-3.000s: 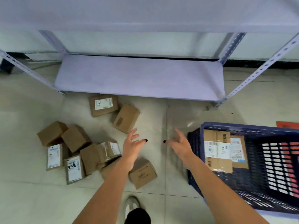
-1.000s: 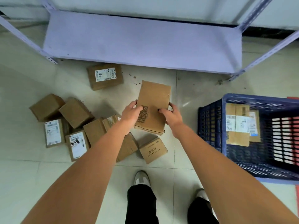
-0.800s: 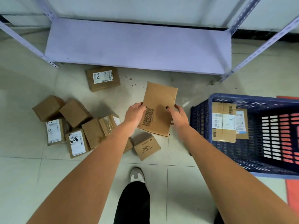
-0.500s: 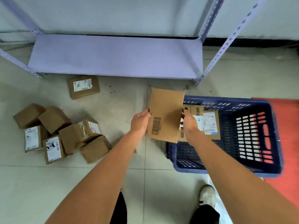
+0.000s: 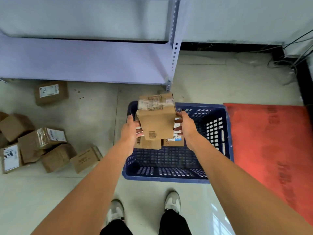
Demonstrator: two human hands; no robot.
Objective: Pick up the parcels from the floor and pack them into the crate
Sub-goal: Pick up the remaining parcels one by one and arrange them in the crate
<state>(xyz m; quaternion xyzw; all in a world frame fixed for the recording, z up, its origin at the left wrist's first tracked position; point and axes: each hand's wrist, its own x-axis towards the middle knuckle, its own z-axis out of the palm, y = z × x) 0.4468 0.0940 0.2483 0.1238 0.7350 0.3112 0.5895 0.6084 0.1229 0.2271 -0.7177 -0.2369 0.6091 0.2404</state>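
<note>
I hold a brown cardboard parcel (image 5: 156,119) with a barcode above the blue plastic crate (image 5: 218,143). My left hand (image 5: 130,131) grips its left side and my right hand (image 5: 185,126) grips its right side. Under the held parcel, inside the crate's far left part, lie labelled parcels (image 5: 172,141). On the floor to the left sits a heap of several brown parcels (image 5: 44,146), and one more labelled parcel (image 5: 50,93) lies alone near the shelf.
A low lilac metal shelf (image 5: 84,61) with a perforated post (image 5: 174,48) stands behind the crate. A red mat (image 5: 274,146) lies right of the crate. Cables (image 5: 293,61) run along the wall at the far right. My shoes (image 5: 172,200) stand just before the crate.
Both hands picked a parcel off the floor and carried it right, from beside the heap to above the crate. The view swung right with it.
</note>
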